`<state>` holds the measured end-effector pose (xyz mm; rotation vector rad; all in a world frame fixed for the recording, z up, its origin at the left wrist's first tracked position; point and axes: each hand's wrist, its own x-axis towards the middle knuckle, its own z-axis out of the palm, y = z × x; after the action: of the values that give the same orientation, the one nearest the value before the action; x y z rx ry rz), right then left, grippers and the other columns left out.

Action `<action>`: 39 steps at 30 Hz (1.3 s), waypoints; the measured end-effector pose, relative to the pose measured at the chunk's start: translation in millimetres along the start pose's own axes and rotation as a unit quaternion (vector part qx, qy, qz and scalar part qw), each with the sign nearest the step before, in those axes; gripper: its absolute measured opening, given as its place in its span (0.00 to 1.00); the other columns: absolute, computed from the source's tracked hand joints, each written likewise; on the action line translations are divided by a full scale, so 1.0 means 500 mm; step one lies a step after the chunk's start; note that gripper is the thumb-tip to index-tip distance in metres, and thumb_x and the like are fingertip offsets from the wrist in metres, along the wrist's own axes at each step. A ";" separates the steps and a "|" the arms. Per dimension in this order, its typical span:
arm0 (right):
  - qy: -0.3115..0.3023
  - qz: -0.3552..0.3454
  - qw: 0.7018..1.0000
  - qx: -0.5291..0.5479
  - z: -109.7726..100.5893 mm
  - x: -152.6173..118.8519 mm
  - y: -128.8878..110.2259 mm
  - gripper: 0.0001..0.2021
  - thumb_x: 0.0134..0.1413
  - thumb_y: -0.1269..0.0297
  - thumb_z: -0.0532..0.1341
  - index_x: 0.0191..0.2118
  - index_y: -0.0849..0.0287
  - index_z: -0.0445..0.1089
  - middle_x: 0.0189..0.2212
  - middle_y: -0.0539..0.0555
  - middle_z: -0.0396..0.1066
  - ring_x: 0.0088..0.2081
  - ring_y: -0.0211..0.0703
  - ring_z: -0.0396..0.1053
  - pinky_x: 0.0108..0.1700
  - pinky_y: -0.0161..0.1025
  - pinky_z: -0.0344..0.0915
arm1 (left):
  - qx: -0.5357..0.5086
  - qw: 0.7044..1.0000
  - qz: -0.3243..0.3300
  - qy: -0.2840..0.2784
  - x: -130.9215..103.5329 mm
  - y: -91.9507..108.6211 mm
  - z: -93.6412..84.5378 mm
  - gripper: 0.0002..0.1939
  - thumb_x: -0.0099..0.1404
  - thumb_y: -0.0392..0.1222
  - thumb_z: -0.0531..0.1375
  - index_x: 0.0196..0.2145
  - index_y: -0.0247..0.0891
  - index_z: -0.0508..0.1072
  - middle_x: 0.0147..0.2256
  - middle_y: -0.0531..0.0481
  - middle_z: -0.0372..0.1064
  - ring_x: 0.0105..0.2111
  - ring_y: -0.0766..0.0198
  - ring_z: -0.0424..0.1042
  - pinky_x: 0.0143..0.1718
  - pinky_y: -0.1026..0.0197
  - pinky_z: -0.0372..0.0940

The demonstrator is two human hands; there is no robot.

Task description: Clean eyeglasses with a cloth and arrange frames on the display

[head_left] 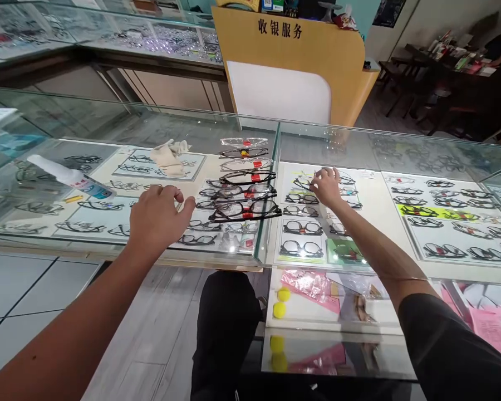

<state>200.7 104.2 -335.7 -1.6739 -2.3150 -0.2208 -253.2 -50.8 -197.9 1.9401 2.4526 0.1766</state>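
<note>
My left hand point(161, 216) is over the glass counter top point(121, 234), its fingers loosely bent and the thumb apart, with nothing in it. To its right, a column of several eyeglasses point(246, 177) with red tags lies on the glass. My right hand point(328, 186) reaches over the display tray point(278, 239) in the right-hand section, its fingers closed at a pair of eyeglasses point(304, 182) at the tray's far end. Rows of eyeglasses point(303, 227) lie nearer me in that tray. A crumpled beige cloth point(168, 157) and a white spray bottle point(73, 177) lie on the left.
A glass divider point(269, 192) separates the two case sections. Further right is another tray of eyeglasses point(442, 223). Below, an open drawer point(304, 322) holds pink packets and yellow discs. A yellow cashier desk point(288, 50) stands ahead; a person sits far right.
</note>
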 end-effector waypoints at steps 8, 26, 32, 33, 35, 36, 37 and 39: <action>-0.065 -0.040 0.997 -0.011 0.059 0.095 0.008 0.10 0.64 0.64 0.66 0.39 0.53 0.87 0.60 0.64 0.74 0.73 0.70 0.55 0.77 0.78 0.37 | -0.004 1.000 -0.014 -0.008 0.003 -0.007 -0.001 0.16 0.73 0.59 0.48 0.38 0.45 0.62 0.46 0.39 0.69 0.56 0.37 0.71 0.56 0.37 0.70; -0.001 0.028 1.000 0.013 0.095 0.133 0.014 0.19 0.62 0.76 0.56 0.57 0.62 0.71 0.50 0.68 0.77 0.59 0.67 0.66 0.73 0.75 0.43 | 0.000 1.000 -0.024 -0.011 0.001 -0.002 -0.005 0.18 0.73 0.61 0.45 0.38 0.46 0.61 0.45 0.39 0.67 0.53 0.37 0.70 0.52 0.38 0.68; -0.011 0.010 1.000 0.006 0.123 0.156 0.009 0.22 0.56 0.83 0.53 0.55 0.63 0.70 0.39 0.65 0.79 0.56 0.64 0.70 0.72 0.71 0.45 | -0.002 1.000 -0.026 -0.015 0.001 0.001 -0.005 0.18 0.73 0.62 0.45 0.38 0.46 0.61 0.45 0.39 0.67 0.52 0.37 0.70 0.52 0.38 0.68; -0.011 0.004 1.000 0.004 0.125 0.157 0.008 0.22 0.57 0.83 0.52 0.54 0.62 0.70 0.37 0.64 0.79 0.55 0.64 0.71 0.72 0.71 0.45 | -0.003 1.000 -0.026 -0.016 0.002 0.002 -0.005 0.19 0.73 0.62 0.44 0.38 0.46 0.61 0.45 0.39 0.67 0.52 0.37 0.70 0.52 0.38 0.68; -0.011 -0.005 1.000 -0.002 0.129 0.157 0.008 0.22 0.57 0.84 0.52 0.52 0.62 0.71 0.33 0.62 0.78 0.54 0.63 0.72 0.72 0.70 0.45 | -0.003 0.999 -0.029 -0.019 0.002 0.002 -0.006 0.19 0.73 0.62 0.44 0.38 0.46 0.61 0.46 0.39 0.67 0.52 0.38 0.70 0.52 0.38 0.68; -0.012 -0.009 1.000 -0.006 0.129 0.157 0.009 0.21 0.57 0.84 0.52 0.51 0.62 0.72 0.32 0.62 0.78 0.53 0.62 0.73 0.72 0.70 0.45 | -0.003 0.999 -0.029 -0.019 0.002 0.002 -0.006 0.18 0.73 0.62 0.45 0.38 0.46 0.61 0.46 0.39 0.68 0.51 0.38 0.70 0.51 0.38 0.68; -0.014 -0.013 1.000 -0.010 0.130 0.157 0.009 0.21 0.57 0.84 0.52 0.50 0.62 0.72 0.31 0.62 0.78 0.51 0.62 0.73 0.72 0.70 0.45 | -0.002 0.999 -0.029 -0.019 0.002 0.001 -0.006 0.18 0.73 0.61 0.45 0.38 0.46 0.61 0.46 0.38 0.68 0.51 0.38 0.70 0.51 0.38 0.68; -0.021 -0.019 0.999 -0.017 0.132 0.158 0.011 0.20 0.56 0.84 0.53 0.48 0.62 0.73 0.30 0.61 0.77 0.47 0.60 0.73 0.72 0.69 0.46 | -0.004 0.999 -0.028 -0.018 0.002 0.000 -0.006 0.18 0.73 0.61 0.45 0.38 0.46 0.61 0.45 0.38 0.68 0.51 0.38 0.70 0.51 0.38 0.68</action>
<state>174.0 196.2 -374.4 -1.6662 -2.3885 -0.2383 -253.9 -49.9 -194.9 1.8537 2.4758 0.1494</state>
